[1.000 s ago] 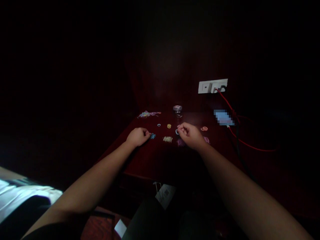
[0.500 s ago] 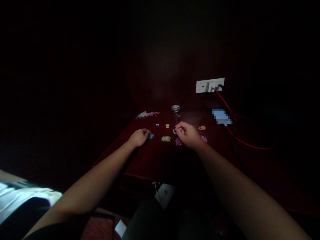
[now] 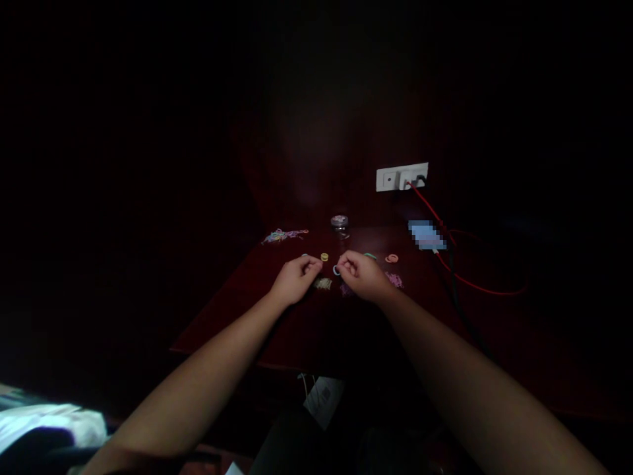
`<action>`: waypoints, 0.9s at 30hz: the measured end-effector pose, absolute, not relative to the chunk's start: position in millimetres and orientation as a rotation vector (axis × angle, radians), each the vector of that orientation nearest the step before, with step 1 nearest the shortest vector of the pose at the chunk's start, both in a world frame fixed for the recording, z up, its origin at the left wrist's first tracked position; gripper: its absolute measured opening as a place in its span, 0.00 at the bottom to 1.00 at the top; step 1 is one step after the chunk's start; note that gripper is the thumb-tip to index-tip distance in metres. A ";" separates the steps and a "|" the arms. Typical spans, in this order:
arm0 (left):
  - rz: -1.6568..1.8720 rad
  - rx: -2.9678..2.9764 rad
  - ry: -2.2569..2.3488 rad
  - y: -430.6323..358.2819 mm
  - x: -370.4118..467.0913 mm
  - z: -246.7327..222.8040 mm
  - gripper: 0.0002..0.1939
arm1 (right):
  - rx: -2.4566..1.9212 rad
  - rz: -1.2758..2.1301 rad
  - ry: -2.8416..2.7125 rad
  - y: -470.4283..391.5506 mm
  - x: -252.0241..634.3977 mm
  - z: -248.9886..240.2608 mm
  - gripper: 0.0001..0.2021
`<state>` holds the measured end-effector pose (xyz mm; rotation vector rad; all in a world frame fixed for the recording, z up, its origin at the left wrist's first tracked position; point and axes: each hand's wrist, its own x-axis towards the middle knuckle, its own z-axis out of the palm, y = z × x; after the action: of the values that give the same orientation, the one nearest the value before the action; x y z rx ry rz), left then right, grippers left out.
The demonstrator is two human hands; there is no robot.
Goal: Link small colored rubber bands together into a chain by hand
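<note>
My right hand (image 3: 363,275) pinches a small pale blue ring (image 3: 336,270) at its fingertips. Just left of it, my left hand (image 3: 295,280) is closed in a pinch; whatever it holds is too small to make out. Below and between the hands lie a pale yellow pile (image 3: 324,284) and a purple pile (image 3: 345,289) of small bands. Beyond the hands are yellow rings (image 3: 324,256) and a green ring (image 3: 370,255). Orange rings (image 3: 391,258) and a pink pile (image 3: 394,280) sit right of my right hand.
A mixed heap of bands (image 3: 283,235) lies at the table's back left. A round clear container (image 3: 339,223) stands at the back. On the right are a phone (image 3: 426,235) with a red cable (image 3: 475,286) and a wall socket (image 3: 390,179).
My left hand has moved right, away from the blue pile, and is now close to my right hand. The view has shifted slightly. My right hand still pinches the pale blue ring.
</note>
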<state>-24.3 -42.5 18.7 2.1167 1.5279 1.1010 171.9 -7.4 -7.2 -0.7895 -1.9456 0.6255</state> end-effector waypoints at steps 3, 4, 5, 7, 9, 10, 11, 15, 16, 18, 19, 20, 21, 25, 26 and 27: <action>1.138 2.080 1.434 -37.1 -0.8 14.3 0.20 | -0.786 0.612 -1.943 -6.0 172.7 -7.4 0.05; 1.153 2.044 1.411 -34.6 4.3 13.3 0.19 | -0.799 0.595 -1.939 -5.2 173.2 -7.4 0.05; 1.172 2.002 1.386 -31.9 8.2 12.7 0.19 | -0.824 0.570 -1.926 -4.3 173.8 -7.3 0.05; 1.202 1.917 1.336 -26.9 12.7 12.6 0.19 | -0.864 0.525 -1.920 -2.8 174.9 -7.3 0.04; 1.216 1.867 1.298 -23.0 14.1 13.4 0.18 | -0.885 0.485 -1.918 -2.0 175.8 -7.2 0.04; 1.216 1.859 1.288 -21.4 14.0 13.9 0.18 | -0.895 0.470 -1.916 -1.9 176.1 -7.1 0.04; 1.209 1.862 1.285 -19.9 13.4 14.3 0.18 | -0.906 0.457 -1.911 -2.0 176.3 -7.0 0.03; 1.165 1.942 1.313 -12.4 8.5 14.8 0.16 | -0.935 0.407 -1.904 -4.0 175.4 -6.2 0.03; 1.167 1.958 1.328 -10.2 7.4 14.3 0.16 | -0.937 0.395 -1.905 -4.5 174.9 -6.1 0.03; 1.207 1.953 1.356 -6.0 6.1 12.2 0.16 | -0.945 0.383 -1.906 -4.9 173.6 -6.2 0.02; 1.233 1.932 1.363 -4.5 6.0 10.8 0.16 | -0.948 0.380 -1.909 -4.8 173.0 -6.4 0.04; 1.252 1.905 1.363 -3.4 6.2 9.1 0.16 | -0.952 0.378 -1.911 -4.4 172.6 -6.6 0.06; 1.258 1.877 1.356 -2.9 6.6 7.5 0.15 | -0.955 0.376 -1.912 -3.8 172.3 -6.8 0.07; 1.209 1.801 1.307 -3.8 7.4 3.4 0.14 | -0.967 0.364 -1.910 -1.8 173.4 -6.2 0.04; 1.204 1.785 1.299 -4.1 7.2 2.8 0.13 | -0.961 0.361 -1.920 -1.8 174.1 -5.5 0.03; 1.205 1.769 1.291 -4.3 6.8 2.2 0.13 | -0.949 0.357 -1.934 -2.1 174.7 -4.8 0.03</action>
<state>6.8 -4.3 2.2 1.7694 1.2915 1.2047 174.7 -2.1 -4.8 -0.9494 -1.9340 0.3573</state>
